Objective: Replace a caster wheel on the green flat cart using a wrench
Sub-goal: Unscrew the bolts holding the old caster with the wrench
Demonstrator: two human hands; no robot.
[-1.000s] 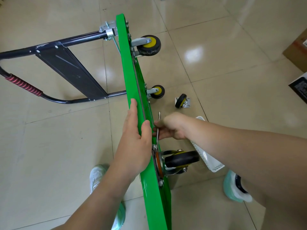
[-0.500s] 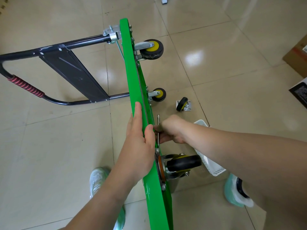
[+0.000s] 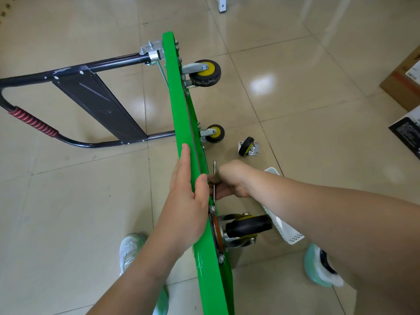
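— Right, where are we with the green flat cart (image 3: pixel 181 114)?

— We have it stood on its long edge on the tiled floor, with the black handle (image 3: pixel 100 67) out to the left and the wheels facing right. Our left hand (image 3: pixel 188 196) steadies the upper edge. Its fingers lie straight along the far face and the thumb hooks over the wheel side.

— And the right hand (image 3: pixel 229 180)?

— It is clenched round the wrench (image 3: pixel 214 169), which stands nearly upright against the underside. The lower end runs down toward the mounting plate of the near caster (image 3: pixel 247 225). The head itself is hidden behind our left thumb, so we cannot tell whether it sits on a bolt.

— So which step is this?

— We judge it is work on that plate's upper bolt. A loose caster (image 3: pixel 247 146) lies on the floor, well apart from the cart and just beyond a white basket (image 3: pixel 288 233). Whether that one is the spare or the wheel already taken off, we cannot say. So we cannot tell loosening from tightening.

— What does the next move call for?

— A short swing of the wrench close to the deck, probably, since the wheel fork crowds the space. We would need the left hand firm on the edge so the cart does not tip or slide under the turning force. We should also watch that the wrench does not slip off and catch our thumb.
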